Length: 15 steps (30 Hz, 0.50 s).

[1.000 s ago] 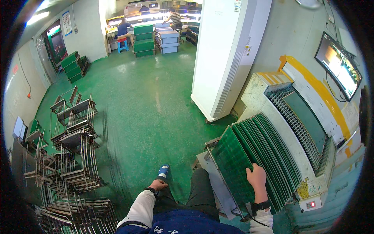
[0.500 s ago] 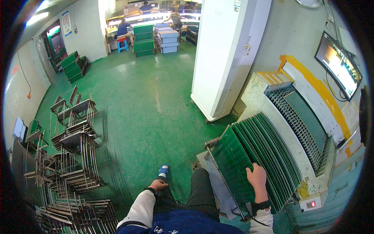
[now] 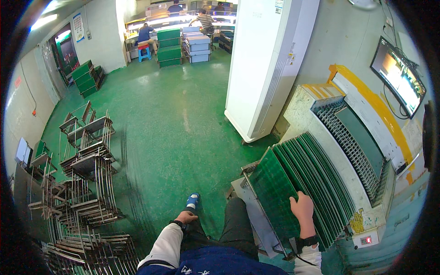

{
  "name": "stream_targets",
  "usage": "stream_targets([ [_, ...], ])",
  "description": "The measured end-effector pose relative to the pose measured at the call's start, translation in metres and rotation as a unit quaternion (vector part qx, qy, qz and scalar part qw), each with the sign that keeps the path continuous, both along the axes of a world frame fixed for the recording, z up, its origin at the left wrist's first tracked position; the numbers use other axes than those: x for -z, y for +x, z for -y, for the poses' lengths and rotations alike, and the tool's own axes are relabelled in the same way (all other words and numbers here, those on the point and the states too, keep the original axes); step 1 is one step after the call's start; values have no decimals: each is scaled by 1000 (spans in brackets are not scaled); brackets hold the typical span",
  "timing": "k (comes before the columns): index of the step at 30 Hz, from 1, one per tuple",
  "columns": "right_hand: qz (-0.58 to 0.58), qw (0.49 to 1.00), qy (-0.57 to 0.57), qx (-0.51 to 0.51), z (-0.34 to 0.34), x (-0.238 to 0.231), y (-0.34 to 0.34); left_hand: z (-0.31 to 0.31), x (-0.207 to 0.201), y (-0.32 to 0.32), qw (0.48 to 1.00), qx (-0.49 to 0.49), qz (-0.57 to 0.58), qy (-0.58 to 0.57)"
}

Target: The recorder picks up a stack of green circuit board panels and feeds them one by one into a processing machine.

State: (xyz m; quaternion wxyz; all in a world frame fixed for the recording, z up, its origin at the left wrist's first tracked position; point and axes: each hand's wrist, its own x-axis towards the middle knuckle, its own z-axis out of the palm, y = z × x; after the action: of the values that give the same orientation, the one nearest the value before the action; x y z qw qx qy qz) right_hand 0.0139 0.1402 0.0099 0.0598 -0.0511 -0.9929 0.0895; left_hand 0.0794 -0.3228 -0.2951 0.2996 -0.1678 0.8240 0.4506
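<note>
My left hand (image 3: pixel 185 217) rests on my left leg (image 3: pixel 196 229), fingers stretched along the dark trousers, holding nothing. On the right, my right hand (image 3: pixel 302 211) lies over the top edges of a row of thin green boards (image 3: pixel 316 169), thumb a little apart from the fingers. No board is lifted out. The boards stand on edge, packed side by side in a metal rack (image 3: pixel 250 167). Beside them is a pale machine (image 3: pixel 300 103) with a slotted row of rollers (image 3: pixel 332 119) and a dark green panel (image 3: pixel 360 135) on top.
Stacked metal racks (image 3: pixel 94 165) stand along the left. A tall white cabinet unit (image 3: pixel 256 68) stands ahead right, and a screen (image 3: pixel 398 75) hangs on the wall. Green board stacks (image 3: pixel 168 48), grey bins (image 3: pixel 198 48) and several seated people are at the back. Green floor (image 3: pixel 178 119) lies between.
</note>
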Motion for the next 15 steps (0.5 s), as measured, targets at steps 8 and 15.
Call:
stream_targets([
  [8, -18, 1000, -6, -10, 3, -3, 1, 4, 7, 1, 1000, 0, 15, -2],
  [15, -27, 999, -9, -16, 2, -2, 1, 1, 6, 2, 999, 1, 20, -25],
])
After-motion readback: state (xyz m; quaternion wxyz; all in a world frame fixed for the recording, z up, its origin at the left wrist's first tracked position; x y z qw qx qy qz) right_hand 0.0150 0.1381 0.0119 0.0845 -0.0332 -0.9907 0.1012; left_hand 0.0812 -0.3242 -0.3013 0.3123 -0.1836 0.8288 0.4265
